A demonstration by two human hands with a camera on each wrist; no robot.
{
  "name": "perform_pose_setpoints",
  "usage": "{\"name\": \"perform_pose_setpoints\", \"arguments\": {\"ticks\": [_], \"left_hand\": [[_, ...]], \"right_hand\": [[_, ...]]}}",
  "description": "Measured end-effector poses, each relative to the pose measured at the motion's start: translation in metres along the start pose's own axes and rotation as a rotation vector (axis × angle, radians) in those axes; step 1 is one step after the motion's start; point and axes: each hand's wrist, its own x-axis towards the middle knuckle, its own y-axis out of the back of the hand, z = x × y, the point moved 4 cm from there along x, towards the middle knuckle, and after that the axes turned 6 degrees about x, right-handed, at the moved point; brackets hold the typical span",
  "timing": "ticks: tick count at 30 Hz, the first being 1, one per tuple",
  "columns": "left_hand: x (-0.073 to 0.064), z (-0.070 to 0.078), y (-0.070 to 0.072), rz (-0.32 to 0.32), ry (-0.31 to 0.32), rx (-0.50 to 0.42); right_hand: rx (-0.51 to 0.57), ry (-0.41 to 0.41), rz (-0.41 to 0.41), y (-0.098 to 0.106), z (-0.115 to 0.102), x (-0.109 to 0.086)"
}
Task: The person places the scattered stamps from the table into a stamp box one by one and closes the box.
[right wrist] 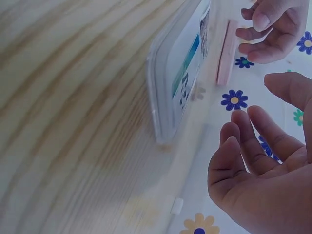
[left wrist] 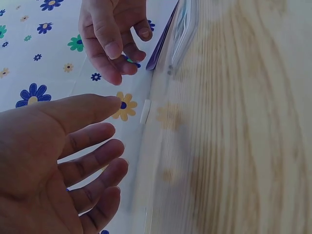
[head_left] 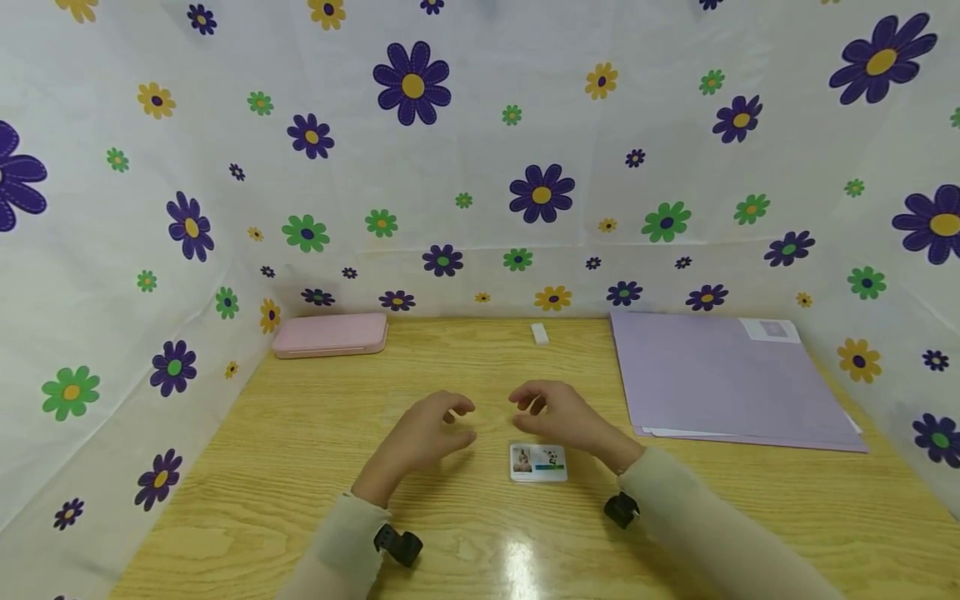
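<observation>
Both hands hover over the wooden table, facing each other with a gap between their fingertips. My left hand [head_left: 429, 429] has loosely bent fingers and holds nothing. Opposite it, my right hand [head_left: 558, 415] is likewise relaxed, with nothing between thumb and fingers. Just below the right hand lies a card in a clear plastic holder [head_left: 538, 463], printed with a small photo, a cartoon figure and a blue-green band. The right wrist view shows this card holder [right wrist: 178, 73] flat on the wood, apart from the right fingers [right wrist: 258, 141]. In the left wrist view, both palms appear bare.
A pink case [head_left: 331, 335] lies at the back left of the table [head_left: 300, 467]. A small white eraser-like block [head_left: 539, 334] sits at the back. Purple folders [head_left: 720, 379] with papers lie at the right. Flower-printed cloth [head_left: 465, 142] encloses the back and sides.
</observation>
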Motion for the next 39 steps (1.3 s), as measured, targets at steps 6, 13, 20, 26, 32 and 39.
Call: {"name": "perform_pose_setpoints", "arguments": {"ticks": [6, 13, 20, 26, 32, 39], "left_hand": [[-0.003, -0.009, 0.009, 0.035, 0.011, 0.005], [-0.006, -0.021, 0.019, 0.072, 0.046, 0.030], [-0.009, -0.033, 0.028, 0.083, 0.080, 0.070], [-0.009, -0.043, 0.036, 0.078, 0.094, 0.105], [-0.010, -0.052, 0.045, 0.080, 0.090, 0.142], [-0.010, -0.064, 0.051, 0.047, 0.126, 0.146]], "right_hand": [[-0.006, 0.035, -0.013, -0.009, -0.004, 0.010], [-0.003, 0.018, -0.022, -0.021, -0.009, 0.023], [-0.021, -0.010, -0.028, -0.032, -0.013, 0.032], [-0.047, -0.033, -0.032, -0.040, -0.011, 0.041], [-0.024, -0.059, -0.037, -0.049, -0.011, 0.047], [-0.049, -0.055, -0.028, -0.057, -0.012, 0.056]]}}
